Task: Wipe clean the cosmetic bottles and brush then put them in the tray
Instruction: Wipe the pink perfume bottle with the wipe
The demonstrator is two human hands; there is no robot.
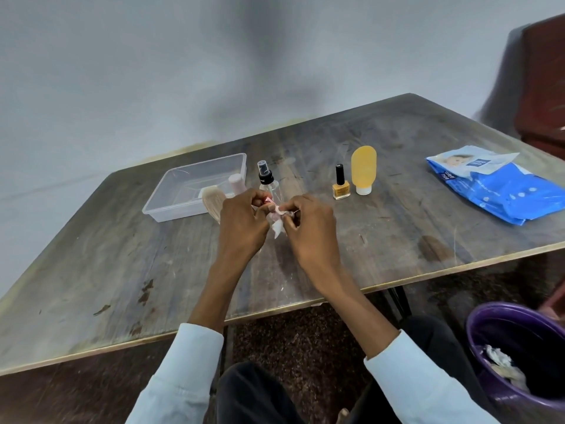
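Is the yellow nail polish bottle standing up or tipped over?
Upright. The yellow nail polish bottle stands on the table, black cap pointing up.

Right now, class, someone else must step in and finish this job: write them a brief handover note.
Left hand: grips a small pink item; I cannot tell what it is.
Right hand: pinches a wipe against that item, mid-clean.
Tray: on the table, left of the hands. The brush and a pink bottle sit at its near right corner; whether inside is unclear.
Standing outside the tray: spray bottle, nail polish, yellow bottle.
Wipes pack: far right.
Left to do: finish the held item, wipe those three, tray everything.
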